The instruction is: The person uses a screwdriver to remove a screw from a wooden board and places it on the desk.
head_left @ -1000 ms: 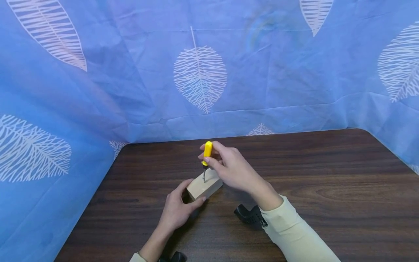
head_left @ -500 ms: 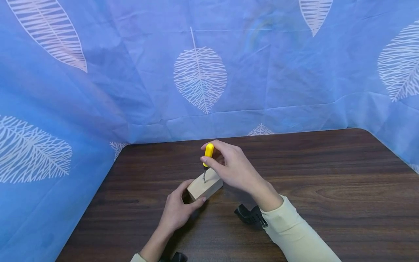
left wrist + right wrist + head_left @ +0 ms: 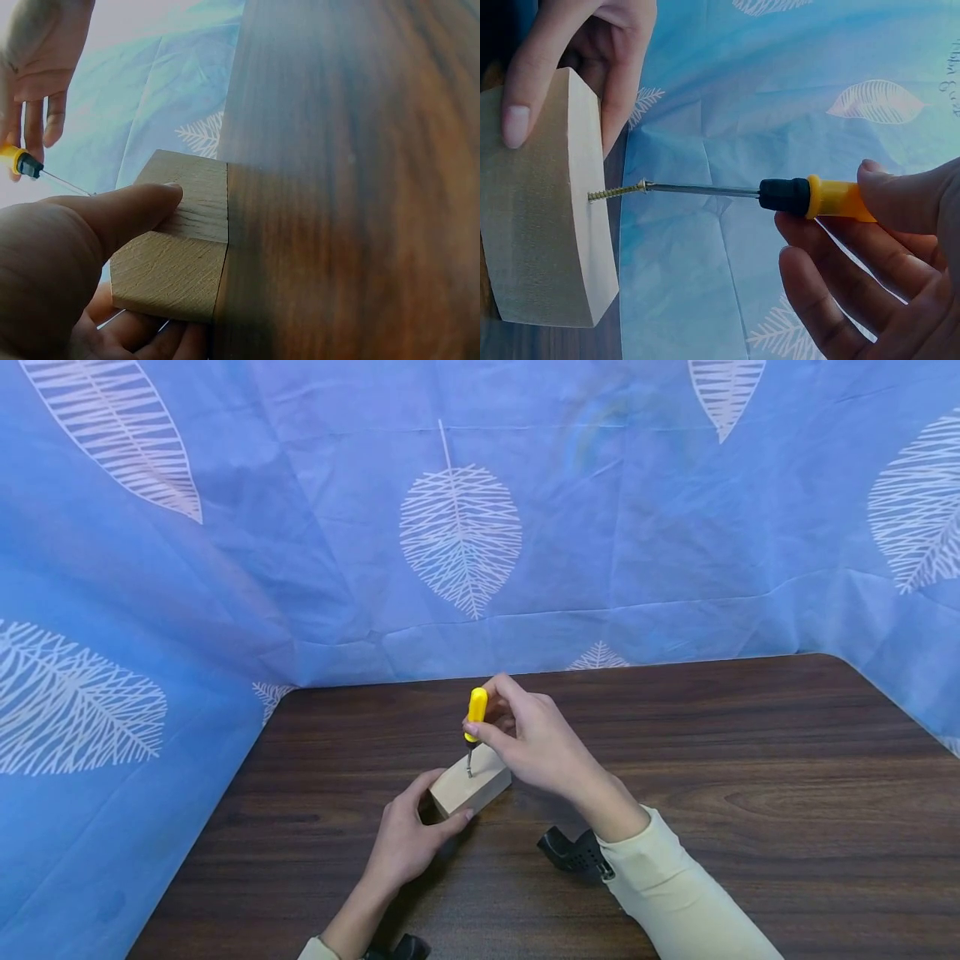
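A pale wooden block lies on the table. My left hand grips its near end, thumb along one side and fingers round the other. From the block's top face stands a threaded screw, its tip sunk in the wood and much of its thread showing. The tip of a screwdriver with a yellow and black handle meets the screw head, roughly in line with it. My right hand pinches the yellow handle between thumb and fingers, above the block.
The dark wood-grain table spreads around the block. A blue cloth with white leaf prints hangs behind the table and at its sides. A black wrist device sits under the right sleeve.
My right hand's fingers have shifted around the screwdriver handle, which stays on the screw. My left hand and the wooden block have not visibly moved.
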A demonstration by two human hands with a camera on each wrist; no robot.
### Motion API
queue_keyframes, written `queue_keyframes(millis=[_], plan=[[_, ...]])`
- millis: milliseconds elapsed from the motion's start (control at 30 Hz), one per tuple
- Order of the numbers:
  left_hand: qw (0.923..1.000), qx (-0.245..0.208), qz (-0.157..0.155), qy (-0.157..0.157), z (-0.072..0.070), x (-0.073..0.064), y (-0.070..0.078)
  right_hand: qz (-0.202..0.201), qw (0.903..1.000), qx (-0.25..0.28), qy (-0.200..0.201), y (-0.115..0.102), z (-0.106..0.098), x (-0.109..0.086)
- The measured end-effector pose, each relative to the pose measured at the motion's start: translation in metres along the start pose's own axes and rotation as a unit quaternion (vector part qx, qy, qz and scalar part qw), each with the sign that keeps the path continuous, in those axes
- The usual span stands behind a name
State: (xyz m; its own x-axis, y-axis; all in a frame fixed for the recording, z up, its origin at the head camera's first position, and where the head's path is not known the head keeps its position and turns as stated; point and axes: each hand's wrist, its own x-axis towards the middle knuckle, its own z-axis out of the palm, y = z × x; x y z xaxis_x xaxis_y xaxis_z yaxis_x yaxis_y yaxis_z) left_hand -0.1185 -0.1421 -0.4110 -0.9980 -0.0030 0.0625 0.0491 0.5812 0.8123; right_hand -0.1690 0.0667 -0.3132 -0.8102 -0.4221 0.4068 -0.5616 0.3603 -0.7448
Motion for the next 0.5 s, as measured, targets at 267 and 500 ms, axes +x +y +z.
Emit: queue_keyframes(millis=[267,500], plan=[[1.0000,0.001,0.000,0.001,0.0012,-0.0003,-0.0020,0.000,0.9998,-0.017,0.014,0.0012,0.0034,0.0002],[1.0000,-0.002,-0.008,0.001,0.0004,0.0008,-0.0005,-0.015,0.9998,-0.014,0.009,0.0002,0.0026,0.0014]])
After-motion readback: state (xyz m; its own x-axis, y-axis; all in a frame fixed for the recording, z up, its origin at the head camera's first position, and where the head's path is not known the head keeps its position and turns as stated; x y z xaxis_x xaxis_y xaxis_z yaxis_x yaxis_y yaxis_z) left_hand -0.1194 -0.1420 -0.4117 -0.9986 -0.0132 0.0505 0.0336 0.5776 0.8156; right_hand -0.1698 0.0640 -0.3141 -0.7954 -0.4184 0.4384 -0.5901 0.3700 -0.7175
